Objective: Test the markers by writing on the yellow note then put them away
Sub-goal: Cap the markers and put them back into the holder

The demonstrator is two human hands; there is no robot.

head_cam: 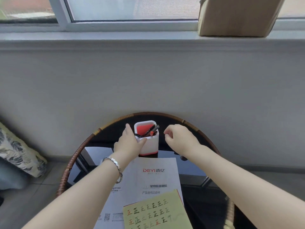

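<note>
Cut off by the lower edge, the yellow note is seen on a white booklet on the table. Markers are stood in a white holder, their lower parts hidden. The holder is gripped by the left hand. The right hand is held beside it, fingers curled; whether anything is pinched cannot be told.

We read red "DEYI" with grey "德亿" on white booklet, lower middle of frame. Under it, same booklet: "家用吸油烟机", then "产品使用说明书". Lower left of booklet: QR code and tiny lines, too blurry for us. On yellow note, bottom middle: "正" written again and again in rows, in red, orange, green, black. Black marker in white holder, middle of frame, has small print; we cannot read it.
</note>
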